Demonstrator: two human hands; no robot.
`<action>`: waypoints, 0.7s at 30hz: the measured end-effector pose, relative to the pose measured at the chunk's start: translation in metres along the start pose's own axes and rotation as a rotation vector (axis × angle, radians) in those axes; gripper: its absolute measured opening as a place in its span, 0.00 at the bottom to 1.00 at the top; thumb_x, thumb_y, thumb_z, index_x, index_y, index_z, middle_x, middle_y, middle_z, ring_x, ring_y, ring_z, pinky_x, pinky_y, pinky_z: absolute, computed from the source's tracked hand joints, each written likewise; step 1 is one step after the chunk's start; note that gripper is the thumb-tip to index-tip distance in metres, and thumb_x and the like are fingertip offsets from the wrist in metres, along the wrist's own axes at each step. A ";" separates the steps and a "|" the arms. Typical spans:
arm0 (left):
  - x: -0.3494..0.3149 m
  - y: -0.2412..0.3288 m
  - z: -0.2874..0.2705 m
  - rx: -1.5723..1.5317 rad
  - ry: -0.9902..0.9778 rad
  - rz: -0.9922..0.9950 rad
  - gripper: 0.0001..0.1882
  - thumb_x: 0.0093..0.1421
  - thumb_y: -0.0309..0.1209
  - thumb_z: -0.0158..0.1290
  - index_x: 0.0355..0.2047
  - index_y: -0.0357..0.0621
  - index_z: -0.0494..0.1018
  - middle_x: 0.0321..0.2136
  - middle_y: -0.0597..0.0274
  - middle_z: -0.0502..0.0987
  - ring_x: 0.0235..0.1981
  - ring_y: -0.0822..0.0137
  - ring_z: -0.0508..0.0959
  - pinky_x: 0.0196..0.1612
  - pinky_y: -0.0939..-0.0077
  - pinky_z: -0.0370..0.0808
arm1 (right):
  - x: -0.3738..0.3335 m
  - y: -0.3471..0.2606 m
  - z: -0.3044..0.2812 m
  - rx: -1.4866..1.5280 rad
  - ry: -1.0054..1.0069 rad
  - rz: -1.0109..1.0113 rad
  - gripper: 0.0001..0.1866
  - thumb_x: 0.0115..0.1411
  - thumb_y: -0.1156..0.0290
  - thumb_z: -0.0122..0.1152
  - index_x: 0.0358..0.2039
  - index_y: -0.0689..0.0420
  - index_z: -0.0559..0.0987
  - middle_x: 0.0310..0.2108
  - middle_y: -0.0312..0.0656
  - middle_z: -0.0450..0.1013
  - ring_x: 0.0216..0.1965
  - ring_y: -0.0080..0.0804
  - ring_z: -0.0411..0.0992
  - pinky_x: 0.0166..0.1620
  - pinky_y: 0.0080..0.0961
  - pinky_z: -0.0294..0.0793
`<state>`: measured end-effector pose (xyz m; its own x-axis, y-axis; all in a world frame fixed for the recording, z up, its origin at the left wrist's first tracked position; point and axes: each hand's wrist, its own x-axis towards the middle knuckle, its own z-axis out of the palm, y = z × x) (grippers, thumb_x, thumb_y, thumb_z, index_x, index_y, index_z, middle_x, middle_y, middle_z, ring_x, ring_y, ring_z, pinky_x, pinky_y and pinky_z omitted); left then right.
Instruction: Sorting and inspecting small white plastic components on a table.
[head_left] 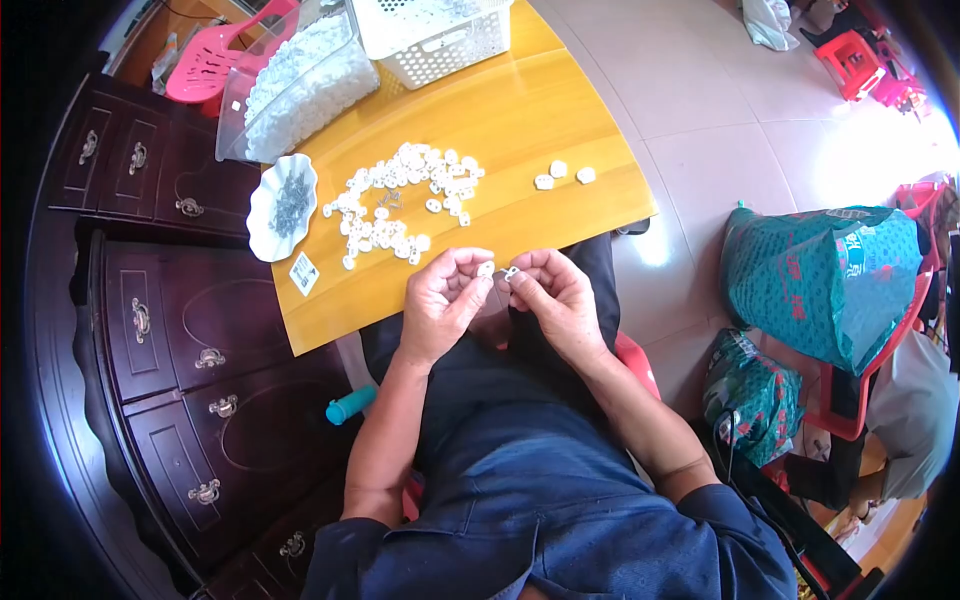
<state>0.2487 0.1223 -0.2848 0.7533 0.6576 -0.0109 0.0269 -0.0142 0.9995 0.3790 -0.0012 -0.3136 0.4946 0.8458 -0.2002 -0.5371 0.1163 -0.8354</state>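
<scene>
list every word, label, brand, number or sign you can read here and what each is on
Large teal bag: red printed characters on its side, more marks near the rim; I don't copy out printed wording.
Smaller teal bag: red print, too blurred to tell whether it is text.
White card on the table: dark marks, too small to read.
Nothing else shows text I can make out.

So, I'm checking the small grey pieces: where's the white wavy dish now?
In the head view, the dish sits at the table's left edge, between the clear bin and white square, left of the scattered white parts.
</scene>
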 end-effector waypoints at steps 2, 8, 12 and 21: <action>0.000 -0.001 -0.001 -0.009 0.000 0.011 0.11 0.66 0.19 0.57 0.49 0.34 0.75 0.36 0.68 0.80 0.33 0.83 0.79 0.35 0.88 0.75 | 0.000 0.001 0.000 -0.016 -0.004 -0.003 0.07 0.70 0.75 0.59 0.47 0.61 0.76 0.36 0.37 0.80 0.33 0.16 0.75 0.39 0.14 0.75; 0.001 0.003 0.001 0.101 0.004 0.043 0.12 0.65 0.18 0.57 0.48 0.34 0.77 0.33 0.67 0.82 0.31 0.82 0.80 0.36 0.87 0.77 | -0.001 0.004 0.000 -0.074 -0.017 -0.019 0.07 0.70 0.76 0.59 0.46 0.62 0.77 0.35 0.36 0.80 0.35 0.16 0.76 0.40 0.15 0.76; 0.001 0.006 0.001 0.150 -0.007 0.031 0.12 0.64 0.18 0.57 0.48 0.33 0.77 0.33 0.64 0.83 0.33 0.79 0.82 0.37 0.84 0.79 | -0.001 0.005 -0.001 -0.099 -0.014 -0.022 0.07 0.69 0.78 0.58 0.45 0.63 0.78 0.35 0.36 0.81 0.36 0.16 0.76 0.40 0.16 0.77; 0.000 0.008 0.000 0.197 -0.034 0.059 0.13 0.63 0.17 0.57 0.48 0.33 0.78 0.35 0.60 0.84 0.35 0.73 0.85 0.39 0.80 0.81 | 0.000 0.005 -0.001 -0.135 0.003 -0.026 0.07 0.68 0.78 0.58 0.45 0.63 0.78 0.34 0.37 0.82 0.35 0.16 0.77 0.40 0.17 0.78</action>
<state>0.2490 0.1228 -0.2764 0.7789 0.6256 0.0428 0.1077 -0.2007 0.9737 0.3766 -0.0012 -0.3186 0.5094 0.8418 -0.1785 -0.4272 0.0673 -0.9016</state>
